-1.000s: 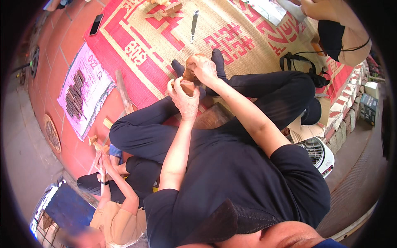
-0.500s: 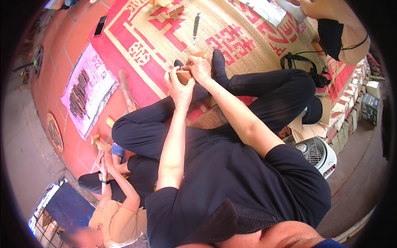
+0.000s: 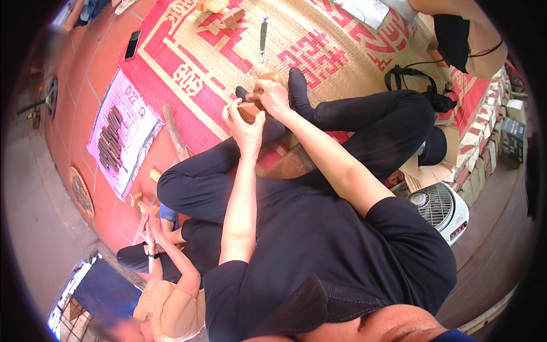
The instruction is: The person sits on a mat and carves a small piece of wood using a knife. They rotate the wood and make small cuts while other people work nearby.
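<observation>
Between my bent legs, my left hand (image 3: pixel 247 130) grips a small brown wooden block (image 3: pixel 248 113), with fingers and thumb on its sides. Close against it, my right hand (image 3: pixel 273 98) is closed, fingertips bent toward the far side of the block. Whatever those fingers hold is hidden. A rounded tan piece (image 3: pixel 272 77) shows just beyond the right knuckles, partly covered by the hand. Farther out on the woven mat (image 3: pixel 250 48) lies a narrow grey metal tool (image 3: pixel 263 40), apart from both hands.
A wooden block (image 3: pixel 233 17) lies at the mat's far side. To the left are a phone (image 3: pixel 133 44), a pink cloth (image 3: pixel 128 149) bearing dark sticks (image 3: pixel 110 139), and a wooden stick (image 3: pixel 175 131). A co-worker (image 3: pixel 171 302) sits lower left; a fan (image 3: pixel 436 205) stands right.
My hands stay together around the block, which now appears slightly tilted. The surroundings have shifted a little in view.
</observation>
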